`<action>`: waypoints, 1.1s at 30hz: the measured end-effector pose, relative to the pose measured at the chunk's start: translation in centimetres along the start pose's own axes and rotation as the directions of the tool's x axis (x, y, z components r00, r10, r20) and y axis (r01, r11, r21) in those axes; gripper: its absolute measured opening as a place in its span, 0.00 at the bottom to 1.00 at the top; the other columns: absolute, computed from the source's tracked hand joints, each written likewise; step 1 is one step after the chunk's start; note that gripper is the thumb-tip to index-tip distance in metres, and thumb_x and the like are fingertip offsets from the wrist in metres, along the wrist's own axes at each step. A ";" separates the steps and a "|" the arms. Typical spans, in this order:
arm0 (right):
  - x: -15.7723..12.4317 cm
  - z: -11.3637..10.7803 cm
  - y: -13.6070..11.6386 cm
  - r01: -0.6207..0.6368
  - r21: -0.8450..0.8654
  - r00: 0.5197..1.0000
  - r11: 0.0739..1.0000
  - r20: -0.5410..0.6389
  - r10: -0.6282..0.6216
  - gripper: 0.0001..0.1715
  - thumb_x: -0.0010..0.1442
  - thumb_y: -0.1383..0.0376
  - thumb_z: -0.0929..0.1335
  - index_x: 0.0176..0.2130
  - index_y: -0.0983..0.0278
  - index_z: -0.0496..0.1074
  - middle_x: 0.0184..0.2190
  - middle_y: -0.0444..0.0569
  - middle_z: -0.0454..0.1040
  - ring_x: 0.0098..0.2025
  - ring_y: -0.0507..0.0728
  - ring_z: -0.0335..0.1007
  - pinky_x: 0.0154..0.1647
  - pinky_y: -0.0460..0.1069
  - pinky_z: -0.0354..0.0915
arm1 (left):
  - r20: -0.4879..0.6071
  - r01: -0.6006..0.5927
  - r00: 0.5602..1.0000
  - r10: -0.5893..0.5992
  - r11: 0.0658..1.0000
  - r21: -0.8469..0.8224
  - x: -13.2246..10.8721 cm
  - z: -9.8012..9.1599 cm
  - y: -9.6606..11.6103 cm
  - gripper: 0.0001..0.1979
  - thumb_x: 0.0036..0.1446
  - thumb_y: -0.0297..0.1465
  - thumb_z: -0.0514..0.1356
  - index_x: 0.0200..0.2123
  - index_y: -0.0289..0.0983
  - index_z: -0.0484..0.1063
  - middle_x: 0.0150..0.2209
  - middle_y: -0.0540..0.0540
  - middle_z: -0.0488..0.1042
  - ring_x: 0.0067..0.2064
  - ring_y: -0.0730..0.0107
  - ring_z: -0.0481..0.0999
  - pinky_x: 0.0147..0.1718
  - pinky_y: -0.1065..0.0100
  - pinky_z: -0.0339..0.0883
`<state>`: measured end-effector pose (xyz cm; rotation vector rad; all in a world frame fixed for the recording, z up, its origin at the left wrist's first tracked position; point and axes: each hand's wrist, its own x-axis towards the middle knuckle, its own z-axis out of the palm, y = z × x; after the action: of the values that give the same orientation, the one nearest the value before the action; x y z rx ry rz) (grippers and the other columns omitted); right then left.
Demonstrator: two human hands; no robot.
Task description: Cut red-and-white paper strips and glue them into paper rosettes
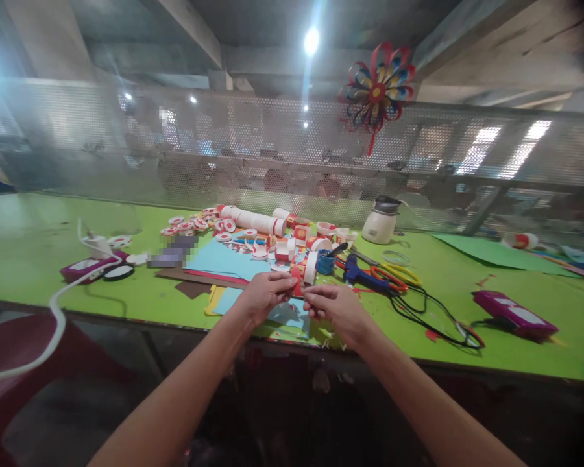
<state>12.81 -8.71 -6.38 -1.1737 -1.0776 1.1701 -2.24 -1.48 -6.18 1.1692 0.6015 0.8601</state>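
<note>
Your left hand (267, 292) pinches a small red piece (297, 283) between its fingers, above the near part of a green desk (448, 279). Your right hand (335, 309) is just beside it, fingers drawn together; whether they grip anything, I cannot tell. Just beyond, a red-and-white cup (311, 267) lies sideways, with a blue glue gun (363, 275) to its right.

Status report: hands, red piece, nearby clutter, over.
Left hand pinching red piece. Right hand close beside it, grip unclear. Paper cup just beyond; blue glue gun rightward.
</note>
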 end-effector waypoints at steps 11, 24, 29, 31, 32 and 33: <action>-1.1 -2.1 1.0 0.259 -0.556 0.941 0.790 -0.040 -0.337 0.14 0.55 0.58 0.65 0.28 0.65 0.74 0.21 0.46 0.71 0.21 0.52 0.64 0.23 0.47 0.60 | -0.261 -0.027 0.956 0.135 0.925 0.378 0.3 -6.7 2.4 0.09 0.46 0.34 0.62 0.27 0.34 0.67 0.26 0.47 0.75 0.26 0.70 0.75 0.22 0.73 0.60; -1.7 -2.4 2.2 0.343 -0.578 0.887 0.741 -0.060 -0.457 0.15 0.57 0.56 0.65 0.32 0.65 0.74 0.20 0.46 0.71 0.22 0.54 0.67 0.24 0.47 0.64 | -0.277 0.183 0.961 0.015 0.717 0.673 2.8 -8.5 3.4 0.07 0.37 0.31 0.67 0.21 0.33 0.74 0.12 0.49 0.68 0.15 0.75 0.63 0.18 0.72 0.52; -2.0 -2.4 2.4 0.325 -0.548 0.885 0.771 -0.111 -0.452 0.16 0.57 0.56 0.65 0.31 0.66 0.73 0.20 0.45 0.69 0.21 0.53 0.66 0.23 0.47 0.64 | -0.268 0.190 0.963 0.010 0.679 0.709 3.4 -8.1 3.0 0.07 0.39 0.31 0.66 0.20 0.33 0.74 0.12 0.49 0.68 0.15 0.75 0.62 0.18 0.72 0.53; -2.2 -2.3 2.4 0.322 -0.547 0.884 0.773 -0.119 -0.452 0.15 0.57 0.56 0.66 0.31 0.66 0.73 0.19 0.45 0.69 0.21 0.53 0.66 0.23 0.47 0.64 | -0.272 0.194 0.962 0.018 0.656 0.730 3.6 -8.2 2.8 0.06 0.38 0.30 0.65 0.19 0.33 0.74 0.11 0.49 0.67 0.16 0.74 0.63 0.18 0.72 0.54; -2.3 -2.3 2.5 0.323 -0.551 0.882 0.769 -0.120 -0.456 0.15 0.57 0.56 0.66 0.31 0.66 0.73 0.19 0.45 0.69 0.21 0.53 0.66 0.23 0.47 0.64 | -0.274 0.193 0.961 0.026 0.645 0.739 3.7 -8.3 2.7 0.05 0.38 0.30 0.65 0.19 0.33 0.74 0.11 0.49 0.67 0.16 0.74 0.64 0.18 0.72 0.54; -2.3 -2.3 2.5 0.325 -0.555 0.879 0.765 -0.121 -0.461 0.15 0.57 0.57 0.66 0.31 0.66 0.73 0.19 0.45 0.70 0.21 0.53 0.66 0.23 0.47 0.64 | -0.275 0.190 0.961 0.037 0.635 0.748 3.7 -8.5 2.5 0.05 0.39 0.30 0.65 0.19 0.33 0.74 0.12 0.49 0.68 0.16 0.73 0.65 0.18 0.72 0.55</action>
<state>14.67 -11.19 -9.10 -1.3695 -1.4086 0.3777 -7.60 6.54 -6.21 1.7997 1.3311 0.6898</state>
